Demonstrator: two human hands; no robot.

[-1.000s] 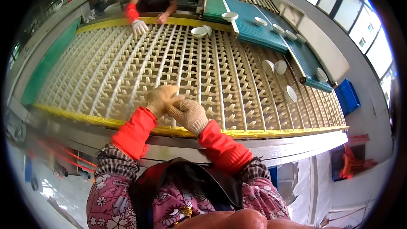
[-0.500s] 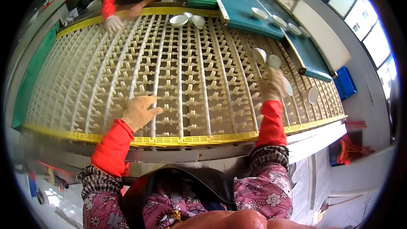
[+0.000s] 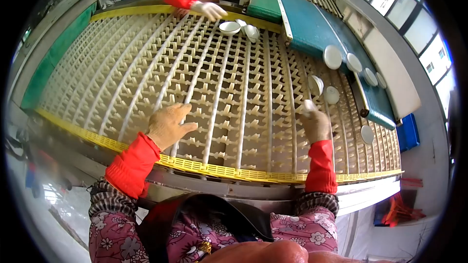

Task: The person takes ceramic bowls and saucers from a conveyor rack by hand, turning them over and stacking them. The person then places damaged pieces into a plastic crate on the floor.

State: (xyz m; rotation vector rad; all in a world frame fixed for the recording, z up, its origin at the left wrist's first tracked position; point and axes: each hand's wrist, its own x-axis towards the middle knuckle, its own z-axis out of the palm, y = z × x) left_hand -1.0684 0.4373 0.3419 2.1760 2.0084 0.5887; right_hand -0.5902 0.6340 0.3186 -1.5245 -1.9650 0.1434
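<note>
Several plain bowls (image 3: 332, 57) beyond right grip (image 3: 316, 124)

The bowls (image 3: 332, 57) are white. The wearer's gloves (image 3: 166, 125) are tan, cuffs (image 3: 133, 165) red, sleeves (image 3: 117, 237) pink and flowered.

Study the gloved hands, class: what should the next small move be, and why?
Probably move the white item at the fingertips of the right hand leftward and lower it onto the pegged rack between both hands: that stretch looks bare, and the left hand is open beside it, seemingly free to steady. Little of the item shows.
</note>
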